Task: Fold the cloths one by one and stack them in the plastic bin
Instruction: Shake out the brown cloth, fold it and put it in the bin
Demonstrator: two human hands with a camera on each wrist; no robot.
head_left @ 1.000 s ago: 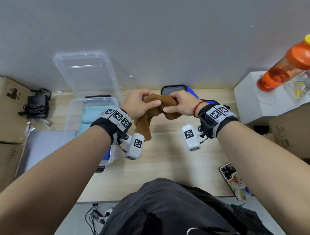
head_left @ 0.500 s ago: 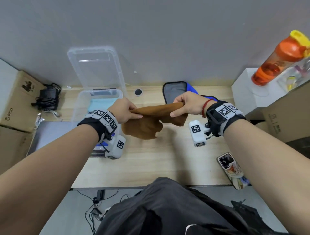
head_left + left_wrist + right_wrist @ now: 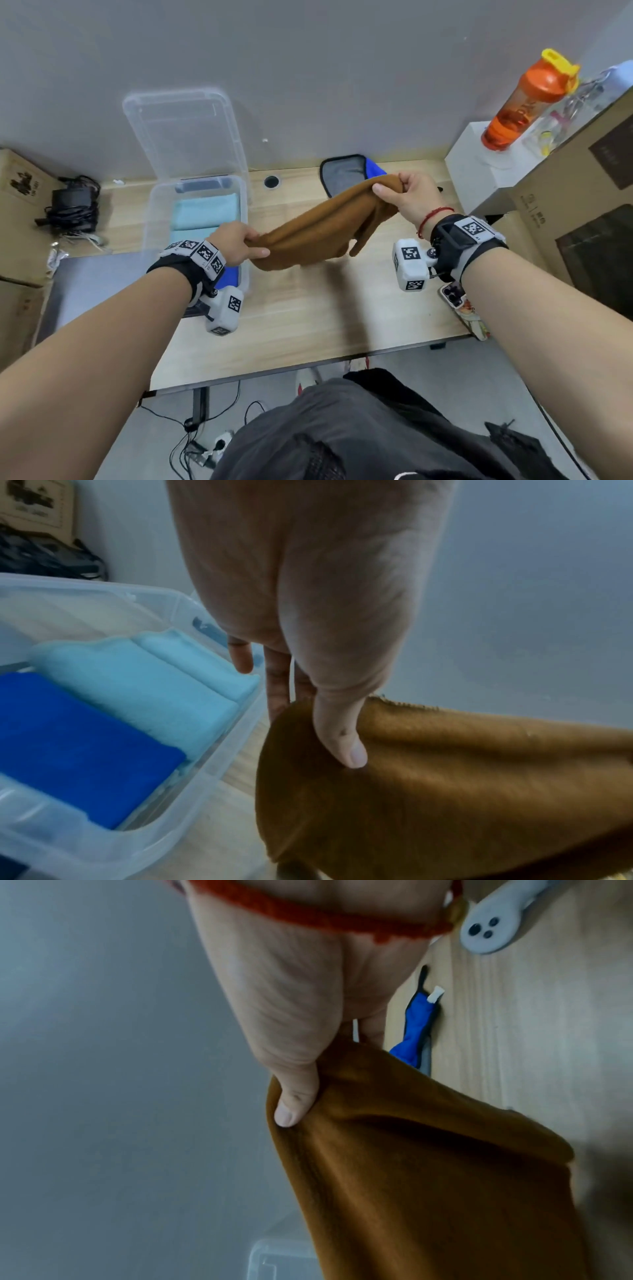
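A brown cloth (image 3: 318,229) hangs stretched in the air above the wooden table (image 3: 308,325). My left hand (image 3: 239,241) pinches its left end (image 3: 342,750), beside the bin's right wall. My right hand (image 3: 407,197) pinches its right end (image 3: 291,1104), held higher and further back. The clear plastic bin (image 3: 150,219) stands on the table's left, with folded light blue cloths (image 3: 205,212) and a dark blue cloth (image 3: 75,745) inside. A grey and blue cloth (image 3: 349,169) lies at the table's back, partly hidden by the brown one.
The bin's clear lid (image 3: 185,133) leans against the wall behind it. A phone (image 3: 466,308) lies at the table's right edge. An orange bottle (image 3: 527,102) stands on a white box (image 3: 479,164) at right, next to cardboard boxes (image 3: 582,205). A charger with cables (image 3: 72,209) sits at left.
My hands have drawn apart, the left toward the bin and the right up and to the right. The bunched brown cloth now hangs stretched between them.
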